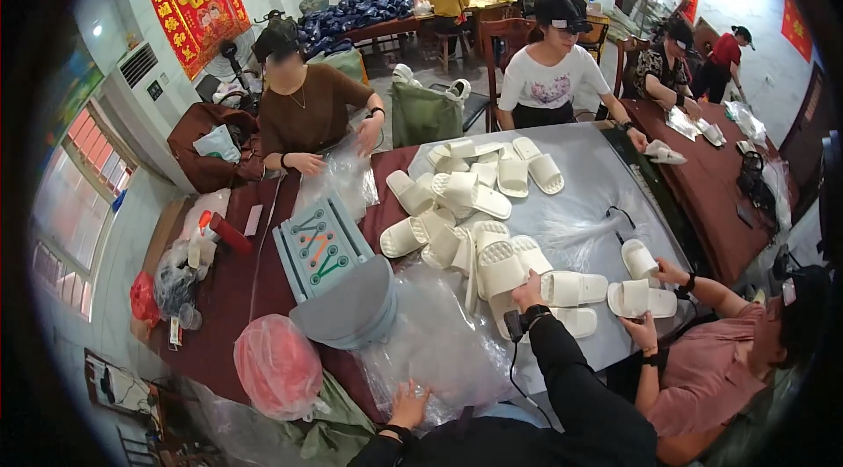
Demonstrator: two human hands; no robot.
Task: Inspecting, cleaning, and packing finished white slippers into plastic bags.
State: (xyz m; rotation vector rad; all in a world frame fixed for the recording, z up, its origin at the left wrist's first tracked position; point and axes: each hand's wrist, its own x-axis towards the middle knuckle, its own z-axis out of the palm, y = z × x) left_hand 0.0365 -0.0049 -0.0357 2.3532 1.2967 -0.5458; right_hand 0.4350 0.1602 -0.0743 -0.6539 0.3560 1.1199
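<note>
Black cloth covers the right forearm [575, 362], nearest the camera, which reaches up from the lower edge toward four o'clock, taking the middle of the view as the clock's hub. It ends in the bare right hand [529, 293] at the near edge of a heap of cream moulded-plastic slippers [474, 195]. The cream open-toed slipper with a broad ribbed strap [497, 272] touching that hand lies between four and five o'clock. Good handling here, as I judge it, means taking it by the firm sole edge and lifting before drawing it away, since those leaning against it could slide. The thin black cable [525, 386] trailing from the wrist device [515, 324] would be best kept clear of the sole. At six o'clock, the loose, wrinkled clear plastic film [430, 318] calls for a light, flat palm; pressing or dragging would probably bunch its layers.

On the right hand, the fingers are bent and fairly close together against the slipper; whether they have closed on it, I cannot tell. The bare left hand [409, 405], toward six o'clock, has its fingers loosely spread and rests at the film's near edge, with no pinch visible. A round pink-red plastic bundle [277, 366] sits near it, between seven and eight o'clock.
</note>
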